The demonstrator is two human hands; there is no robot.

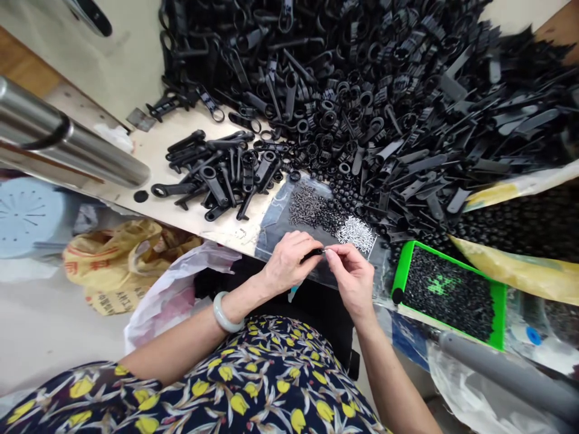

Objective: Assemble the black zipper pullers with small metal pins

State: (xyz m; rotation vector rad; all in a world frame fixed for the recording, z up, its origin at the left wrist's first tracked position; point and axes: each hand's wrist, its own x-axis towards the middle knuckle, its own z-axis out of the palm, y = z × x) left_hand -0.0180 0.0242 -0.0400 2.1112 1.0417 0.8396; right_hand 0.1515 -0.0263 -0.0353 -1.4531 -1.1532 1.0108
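My left hand (289, 258) is closed round a small black plastic part (312, 254), much of it hidden by the fingers. Thumb and fingertip of my right hand (353, 274) pinch a tiny silver metal pin (324, 251) at the end of that part. Just beyond my hands, a pile of silver pins (356, 234) lies on a dark plastic sheet (277, 212). Beside it is a heap of small dark metal pieces (308, 206). Farther left, several black plastic handle-like pieces (217, 184) are stacked on the table.
A large mound of black plastic parts (325, 90) covers the back of the table. A green tray (498, 325) of small black pieces stands at the right, near a yellow-white bag (520, 274). At the left are a metal post (99, 150) and a blue stool (27, 217).
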